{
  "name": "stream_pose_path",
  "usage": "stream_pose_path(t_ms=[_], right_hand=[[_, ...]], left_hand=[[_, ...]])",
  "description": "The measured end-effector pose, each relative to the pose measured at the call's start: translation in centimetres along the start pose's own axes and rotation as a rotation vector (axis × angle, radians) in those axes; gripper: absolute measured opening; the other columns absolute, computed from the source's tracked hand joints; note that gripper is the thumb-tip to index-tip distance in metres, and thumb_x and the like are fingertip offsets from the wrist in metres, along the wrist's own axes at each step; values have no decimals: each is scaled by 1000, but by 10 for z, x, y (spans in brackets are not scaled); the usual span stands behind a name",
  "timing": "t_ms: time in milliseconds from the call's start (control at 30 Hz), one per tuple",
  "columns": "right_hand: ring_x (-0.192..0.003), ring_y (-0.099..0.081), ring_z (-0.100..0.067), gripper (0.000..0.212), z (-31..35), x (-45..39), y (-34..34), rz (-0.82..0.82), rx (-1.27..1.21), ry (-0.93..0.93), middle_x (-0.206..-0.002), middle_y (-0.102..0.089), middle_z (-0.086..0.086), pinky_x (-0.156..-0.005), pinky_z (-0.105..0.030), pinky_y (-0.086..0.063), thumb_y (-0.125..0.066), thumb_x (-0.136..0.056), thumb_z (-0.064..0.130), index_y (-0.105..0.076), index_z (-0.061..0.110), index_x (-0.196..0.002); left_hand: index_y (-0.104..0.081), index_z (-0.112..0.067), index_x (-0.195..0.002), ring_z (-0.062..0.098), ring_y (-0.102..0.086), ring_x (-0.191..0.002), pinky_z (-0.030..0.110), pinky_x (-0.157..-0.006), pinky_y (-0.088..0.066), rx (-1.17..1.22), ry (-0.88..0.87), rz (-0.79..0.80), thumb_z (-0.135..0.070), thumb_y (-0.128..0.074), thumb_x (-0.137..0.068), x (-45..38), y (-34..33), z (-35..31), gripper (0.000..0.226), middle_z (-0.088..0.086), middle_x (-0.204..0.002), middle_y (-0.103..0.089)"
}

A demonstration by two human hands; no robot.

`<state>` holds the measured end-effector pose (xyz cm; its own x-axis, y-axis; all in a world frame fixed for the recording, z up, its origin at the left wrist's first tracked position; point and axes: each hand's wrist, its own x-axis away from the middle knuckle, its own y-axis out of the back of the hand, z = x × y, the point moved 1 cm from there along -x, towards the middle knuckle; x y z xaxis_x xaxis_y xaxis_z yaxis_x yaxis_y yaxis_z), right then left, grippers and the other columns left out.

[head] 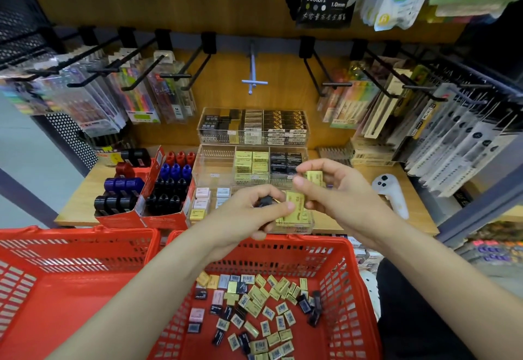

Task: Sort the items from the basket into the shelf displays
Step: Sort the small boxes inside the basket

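Both hands raised above the near edge of the wooden shelf board (353,218), over the far rim of the red plastic basket (351,289).

Left hand (249,212): fingers curled round a small dark object, mostly hidden in the palm; thumb pressed on a yellow rectangular eraser pack (295,204). Firm grip, fingers closed.

Right hand (339,190): thumb and fingers pinching a second yellow eraser pack (315,178), held just above and right of the first. The two packs are close; cannot tell if they touch.

Basket floor: loose scatter of small boxed erasers (263,311), mostly yellow, some black, a few pink and grey, lying flat at mixed angles. A second red basket (70,274) sits against its left side.

On the shelf board behind the hands: tiered clear acrylic display trays (252,144), compartments holding rows of yellow, black and pale packs. At the board's left end, red cardboard display boxes (147,204) with black, blue and red cylindrical items. Near the right end, a white handheld controller (390,192) lying flat.
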<state>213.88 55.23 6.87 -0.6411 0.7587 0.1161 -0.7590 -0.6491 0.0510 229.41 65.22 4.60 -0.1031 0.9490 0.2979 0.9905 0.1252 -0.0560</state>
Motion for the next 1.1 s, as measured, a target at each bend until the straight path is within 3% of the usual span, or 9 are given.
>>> stream_pose_path(t_ms=[67, 200, 400, 500, 633, 700, 800, 1000, 1100], right_hand=[[-80, -65, -14, 36, -1, -1, 0, -29, 66, 17, -104, -70, 2, -76, -32, -58, -78, -67, 46, -73, 29, -99], [-83, -64, -9, 47, -4, 3, -1, -91, 510, 192, -88, -68, 7, -79, -32, -54, -78, -58, 62, -68, 38, -96], [-85, -56, 3, 33, -11, 3, -14, -217, 726, 367, -93, -58, 20, -76, -18, -43, -81, -73, 47, -65, 36, -100], [-89, -57, 4, 28, -13, 3, -13, -199, 745, 399, -99, -59, 22, -80, -14, -43, -76, -81, 40, -68, 32, -108], [-93, -53, 8, 28, -21, -6, 6, -155, 858, 353, -102, -57, 23, -78, -5, -34, -68, -88, 38, -66, 31, -115], [-90, -51, 2, 30, -30, -14, 26, -178, 917, 255, -105, -57, 15, -75, -10, -35, -68, -89, 35, -66, 26, -117], [-102, -55, -13, 31, -47, -18, 52, -214, 966, 100, -110, -61, 3, -82, -25, -39, -68, -90, 32, -66, 20, -119], [-95, -50, -5, 32, -61, -32, 50, -206, 944, 72, -110, -61, 9, -78, -21, -38, -67, -90, 36, -66, 24, -120], [-101, -57, -12, 31, -50, -65, 21, -208, 955, 137, -107, -61, 8, -81, -25, -42, -69, -89, 34, -67, 24, -118]], left_hand=[[-63, -17, -83, 9, -46, -55, 17, -42, -32, 285, 75, -57, -22, -69, -91, -3, -4, 3, 10, -3, -70, -51], [-58, -13, -86, 9, -47, -52, 16, -38, -32, 643, 195, -142, -21, -67, -91, -8, -6, 8, 13, 3, -74, -55], [-57, -12, -98, 9, -48, -52, 16, -37, -33, 623, 194, -121, -25, -72, -85, -9, -7, 9, 23, 2, -72, -62], [-60, -11, -95, 8, -48, -54, 17, -39, -34, 526, 160, -123, -25, -71, -87, -11, -3, 11, 19, -1, -76, -69], [-68, -9, -110, 8, -50, -54, 17, -42, -37, 464, 172, -177, -30, -72, -84, -14, 4, 18, 33, 0, -78, -67], [-67, -7, -110, 10, -50, -55, 18, -42, -39, 514, 235, -288, -30, -70, -87, -19, 14, 25, 33, 4, -77, -62], [-63, -5, -110, 15, -51, -57, 21, -44, -42, 610, 320, -398, -22, -70, -91, -28, 28, 36, 27, 10, -77, -61], [-55, -3, -109, 27, -55, -85, 31, -60, -55, 761, 349, -347, -3, -62, -93, -37, 42, 38, 18, 23, -107, -59], [-60, -3, -109, 25, -56, -88, 37, -76, -56, 723, 277, -348, 2, -59, -95, -40, 57, 33, 15, 19, -112, -53]])
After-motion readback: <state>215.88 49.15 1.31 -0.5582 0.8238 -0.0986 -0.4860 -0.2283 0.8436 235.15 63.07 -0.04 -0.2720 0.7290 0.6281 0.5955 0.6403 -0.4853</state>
